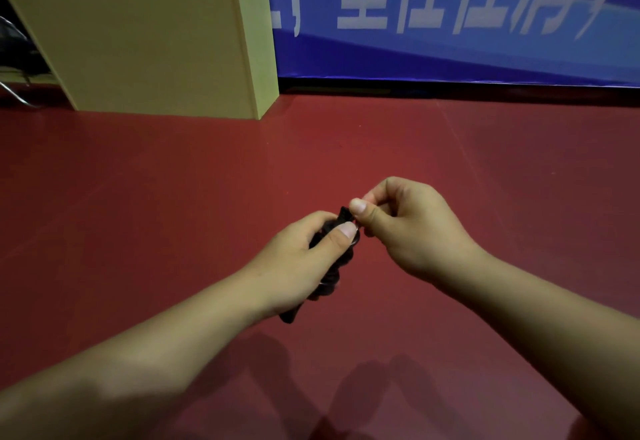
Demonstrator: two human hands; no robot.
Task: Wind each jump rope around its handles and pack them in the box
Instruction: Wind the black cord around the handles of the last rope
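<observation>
Over the red floor, mid-frame: I see both hands meet on one dark bundle, held off the ground in front of me.
Jump rope [329,277]: black handles with cord wound round them, as far as I can tell; its long axis runs from lower left near my wrist up to the right, where its top end pokes out between the two thumbs.
Left hand [298,259]: fingers curled round the middle of the bundle, thumb pressed along its upper part. It carries the whole weight.
Right hand [412,228]: curled narrow, thumb and forefinger pinching something small at the bundle's top end. I cannot tell whether that is the cord's tail or a clip; it is too small and dark.
Box [149,44]: pale yellow, standing on the floor up and to the left, well apart from the hands, against the blue banner [450,24]. Its top is out of my view, so I cannot say what it holds.
Step in hand: my judgement is that the last of the cord is being tucked or secured, with packing not yet done.
Relation that matters: the box lies on the left hand's side, and that hand already grips the bundle, so I would carry it over with the left, long axis kept as it lies.
Risk: a loose tail could unwind on the way.
</observation>
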